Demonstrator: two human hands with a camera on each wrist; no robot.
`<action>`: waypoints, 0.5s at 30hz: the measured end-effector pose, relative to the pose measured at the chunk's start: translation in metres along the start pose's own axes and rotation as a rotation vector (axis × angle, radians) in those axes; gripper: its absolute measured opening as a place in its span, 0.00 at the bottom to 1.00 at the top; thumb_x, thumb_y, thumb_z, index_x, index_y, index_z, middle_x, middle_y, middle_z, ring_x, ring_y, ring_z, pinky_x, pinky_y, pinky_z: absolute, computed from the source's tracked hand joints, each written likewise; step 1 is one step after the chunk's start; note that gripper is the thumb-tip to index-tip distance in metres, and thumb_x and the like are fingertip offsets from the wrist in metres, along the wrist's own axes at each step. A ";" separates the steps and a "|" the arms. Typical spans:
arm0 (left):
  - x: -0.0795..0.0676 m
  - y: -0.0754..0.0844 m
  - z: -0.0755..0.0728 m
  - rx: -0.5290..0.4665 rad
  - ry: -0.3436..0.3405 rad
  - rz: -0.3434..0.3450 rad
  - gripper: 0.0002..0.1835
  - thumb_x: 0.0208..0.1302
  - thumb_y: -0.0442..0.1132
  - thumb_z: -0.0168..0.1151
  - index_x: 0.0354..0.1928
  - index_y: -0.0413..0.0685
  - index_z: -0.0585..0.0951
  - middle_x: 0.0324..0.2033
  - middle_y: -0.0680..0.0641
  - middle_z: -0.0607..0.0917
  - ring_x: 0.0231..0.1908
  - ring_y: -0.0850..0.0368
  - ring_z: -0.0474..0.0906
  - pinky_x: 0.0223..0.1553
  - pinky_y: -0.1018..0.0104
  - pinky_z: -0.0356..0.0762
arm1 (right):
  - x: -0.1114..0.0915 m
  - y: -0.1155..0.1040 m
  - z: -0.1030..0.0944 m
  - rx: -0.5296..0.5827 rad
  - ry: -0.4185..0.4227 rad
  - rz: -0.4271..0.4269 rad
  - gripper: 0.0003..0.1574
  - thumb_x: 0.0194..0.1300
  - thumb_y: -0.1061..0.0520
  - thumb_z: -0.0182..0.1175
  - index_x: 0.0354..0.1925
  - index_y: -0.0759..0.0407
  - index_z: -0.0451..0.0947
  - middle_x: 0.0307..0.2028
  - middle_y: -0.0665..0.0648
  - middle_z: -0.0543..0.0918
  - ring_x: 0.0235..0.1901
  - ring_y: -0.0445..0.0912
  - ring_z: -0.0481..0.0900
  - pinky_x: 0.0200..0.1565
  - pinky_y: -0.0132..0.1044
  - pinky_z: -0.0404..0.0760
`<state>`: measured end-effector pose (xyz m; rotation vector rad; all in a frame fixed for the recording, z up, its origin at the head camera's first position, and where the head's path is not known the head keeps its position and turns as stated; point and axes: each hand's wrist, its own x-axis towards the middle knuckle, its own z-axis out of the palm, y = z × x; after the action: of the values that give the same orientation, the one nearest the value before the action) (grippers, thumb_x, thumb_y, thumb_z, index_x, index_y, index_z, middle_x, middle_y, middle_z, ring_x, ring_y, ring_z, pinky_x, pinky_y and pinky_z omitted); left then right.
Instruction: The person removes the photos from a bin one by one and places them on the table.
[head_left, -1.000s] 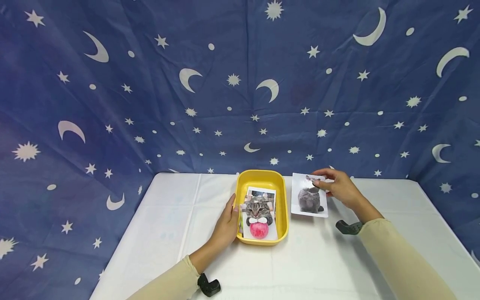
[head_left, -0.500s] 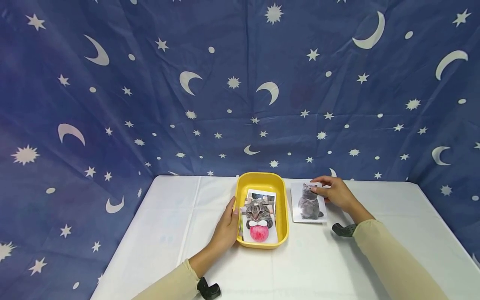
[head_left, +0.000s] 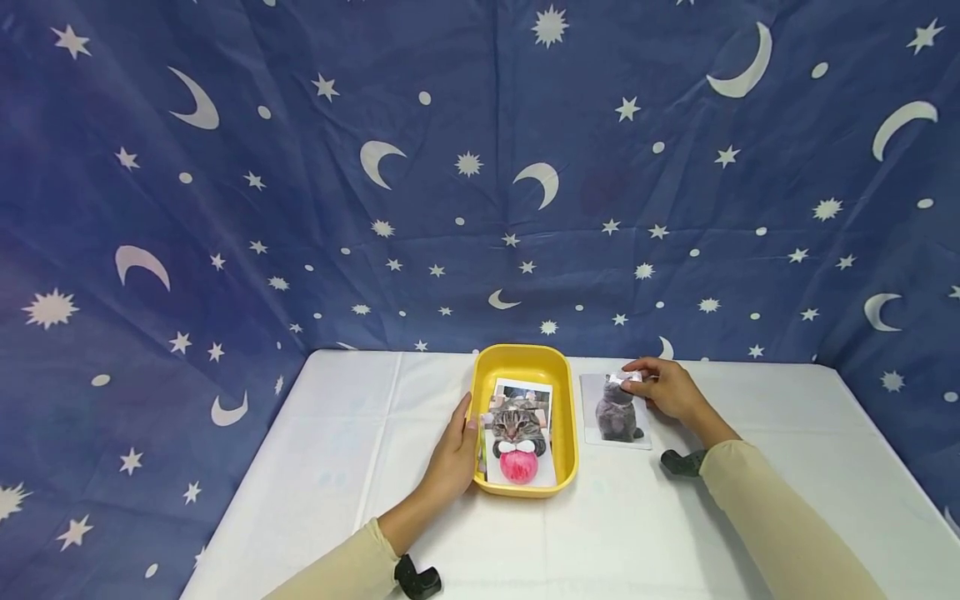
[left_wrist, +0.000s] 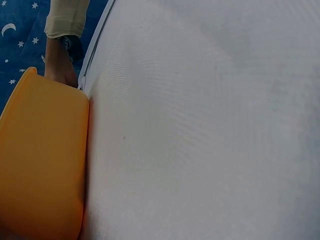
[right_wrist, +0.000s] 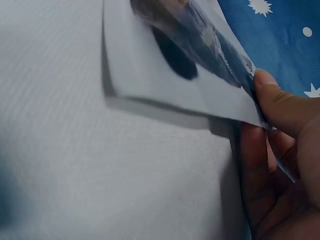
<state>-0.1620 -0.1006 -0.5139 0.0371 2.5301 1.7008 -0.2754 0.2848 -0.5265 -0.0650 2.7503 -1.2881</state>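
In the head view my right hand (head_left: 670, 389) pinches a photo card of a grey cat (head_left: 618, 414) by its right edge, low over the table beside the tray. The right wrist view shows the card (right_wrist: 135, 80) tilted, its near edge lifted off the cloth, the thumb (right_wrist: 267, 85) on top and fingers underneath. My left hand (head_left: 450, 446) holds the left side of a yellow plastic tray (head_left: 517, 353), thumb at the rim. Inside lie overlapping cat photos, the top one a tabby with a pink ball (head_left: 517, 446). The left wrist view shows only the outer wall (left_wrist: 45, 160).
A white cloth (head_left: 600, 533) covers the table. Behind it and along the sides hangs a dark blue curtain (head_left: 465, 267) with white moons and stars. A black device (head_left: 417, 577) is worn at the left wrist, another (head_left: 682, 462) at the right.
My right hand has lowered the grey cat photo toward the table and nearer to me, its front edge coming down. The left hand and the tray have stayed in place.
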 end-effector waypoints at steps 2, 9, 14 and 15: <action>0.000 0.000 0.000 0.003 0.001 0.005 0.29 0.84 0.45 0.37 0.82 0.55 0.51 0.79 0.43 0.59 0.79 0.43 0.52 0.78 0.41 0.49 | 0.001 0.000 0.001 -0.021 0.010 -0.013 0.26 0.64 0.49 0.72 0.57 0.57 0.82 0.39 0.58 0.72 0.26 0.45 0.76 0.26 0.36 0.81; 0.001 -0.001 0.000 0.005 0.003 0.002 0.29 0.84 0.45 0.37 0.82 0.56 0.51 0.79 0.43 0.59 0.79 0.43 0.52 0.79 0.41 0.49 | 0.003 -0.004 0.005 -0.117 0.039 -0.036 0.24 0.63 0.50 0.73 0.54 0.59 0.82 0.37 0.57 0.75 0.23 0.45 0.77 0.25 0.36 0.79; -0.001 0.000 0.000 0.017 0.017 0.000 0.29 0.84 0.44 0.38 0.82 0.55 0.52 0.78 0.41 0.61 0.78 0.41 0.54 0.78 0.40 0.51 | 0.002 -0.008 0.006 -0.213 0.052 -0.051 0.25 0.62 0.50 0.74 0.54 0.61 0.82 0.34 0.56 0.77 0.28 0.47 0.75 0.29 0.37 0.74; -0.001 0.000 0.000 0.020 0.021 0.003 0.29 0.84 0.44 0.38 0.82 0.54 0.53 0.78 0.41 0.61 0.78 0.40 0.55 0.78 0.40 0.51 | 0.002 -0.009 0.006 -0.235 0.058 -0.057 0.26 0.62 0.50 0.74 0.54 0.61 0.82 0.33 0.56 0.77 0.30 0.47 0.74 0.30 0.37 0.74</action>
<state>-0.1610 -0.1006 -0.5137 0.0251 2.5630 1.6859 -0.2764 0.2742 -0.5241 -0.1277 2.9565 -0.9872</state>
